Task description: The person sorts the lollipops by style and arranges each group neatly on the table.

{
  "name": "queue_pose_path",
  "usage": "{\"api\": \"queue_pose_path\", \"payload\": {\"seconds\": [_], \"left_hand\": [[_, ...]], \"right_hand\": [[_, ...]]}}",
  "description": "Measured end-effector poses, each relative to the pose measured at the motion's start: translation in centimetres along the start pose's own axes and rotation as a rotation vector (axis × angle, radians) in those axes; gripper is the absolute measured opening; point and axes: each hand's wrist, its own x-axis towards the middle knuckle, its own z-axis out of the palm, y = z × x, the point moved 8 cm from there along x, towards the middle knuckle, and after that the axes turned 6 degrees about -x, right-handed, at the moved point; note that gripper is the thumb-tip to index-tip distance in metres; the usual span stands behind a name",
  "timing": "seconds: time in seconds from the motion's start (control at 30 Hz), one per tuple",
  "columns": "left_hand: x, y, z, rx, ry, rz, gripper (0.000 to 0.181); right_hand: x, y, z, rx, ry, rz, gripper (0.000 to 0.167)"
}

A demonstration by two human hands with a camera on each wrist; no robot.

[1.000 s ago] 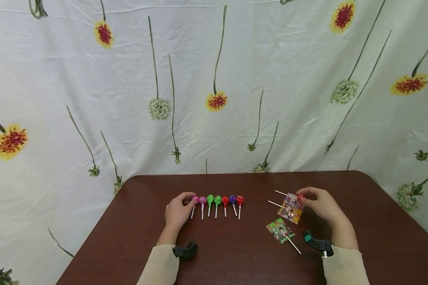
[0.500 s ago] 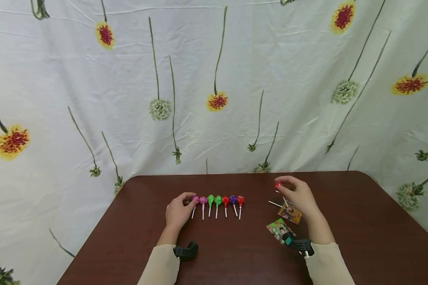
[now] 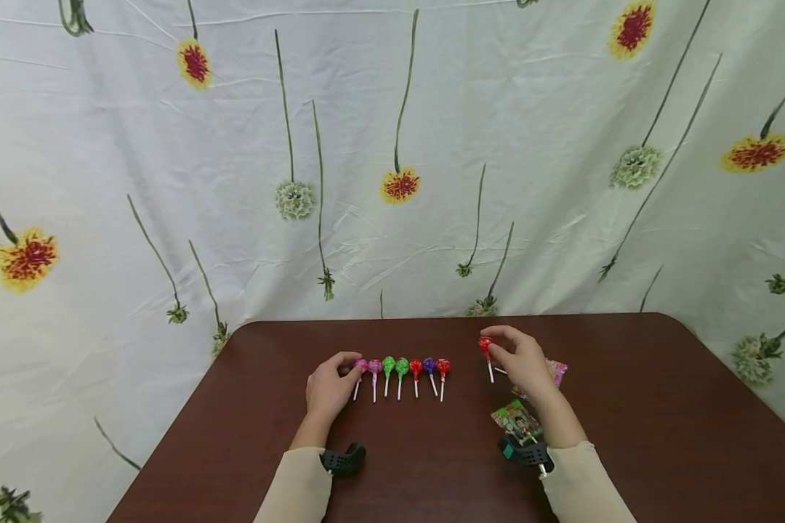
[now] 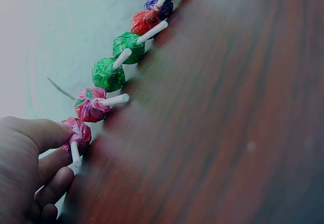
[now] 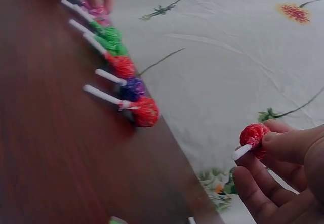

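Note:
At the left end of a row of lollipops, my left hand pinches the pink lollipop by its wrapped head, thumb on the near side. Another pink, two green, a red, a purple lollipop and a red lollipop continue the row rightward, sticks toward me. Apart from the row's right end, my right hand holds a red lollipop by its head between thumb and fingers, its white stick pointing down toward me.
Below the right hand lies a flat green-wrapped lollipop, partly covered by the wrist strap. A pink flat wrapper shows behind the right wrist, with others mostly hidden. The brown table ends at a flowered cloth.
My right hand has lifted the red lollipop from beside the flat wrapped ones and carried it left toward the row. My left hand has stayed on the pink lollipop.

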Motion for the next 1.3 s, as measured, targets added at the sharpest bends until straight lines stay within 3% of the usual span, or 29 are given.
{"api": "queue_pose_path", "payload": {"seconds": [0.67, 1.3], "left_hand": [[-0.1, 0.1, -0.1, -0.005, 0.007, 0.007, 0.023], [0.0, 0.0, -0.1, 0.013, 0.006, 0.006, 0.023]], "right_hand": [[0.0, 1.2, 4.8, -0.096, -0.023, 0.005, 0.023], [0.2, 1.1, 6.0, -0.245, 0.020, -0.048, 0.021]]}}
